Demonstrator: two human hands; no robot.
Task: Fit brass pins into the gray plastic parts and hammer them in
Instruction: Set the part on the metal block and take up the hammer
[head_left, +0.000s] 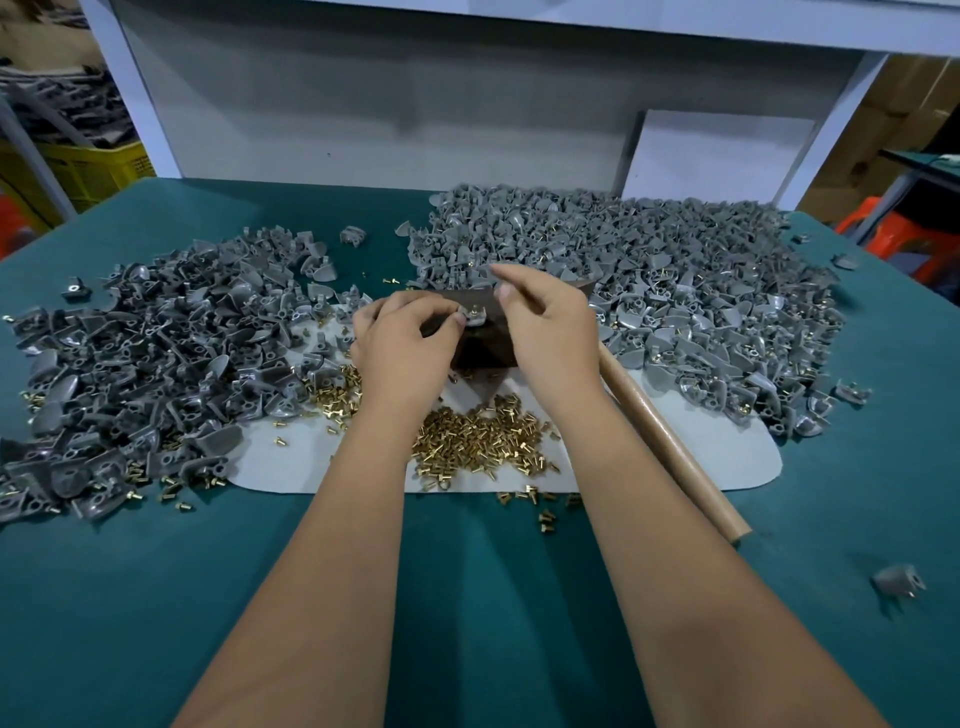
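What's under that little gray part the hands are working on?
The gray part, with a brass pin standing in it, sits on a dark block, steadied by the left hand. The block stands on a pale mat. Both hands hide much of the block.

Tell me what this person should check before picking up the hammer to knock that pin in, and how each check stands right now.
1. Gray plastic part sits on the dark block: ok, the left hand holds it there.
2. Brass pin placed in the part: ok, its head shows on top; whether it stands straight, cannot tell.
3. Right hand free to take the hammer: cannot tell, its grip near the part is partly hidden.
4. Hammer handle within reach: ok, it lies just right of the right forearm.
5. Fingers clear of the strike spot: not ok, both hands crowd the part.
6. Loose brass pins at hand for the next part: ok.
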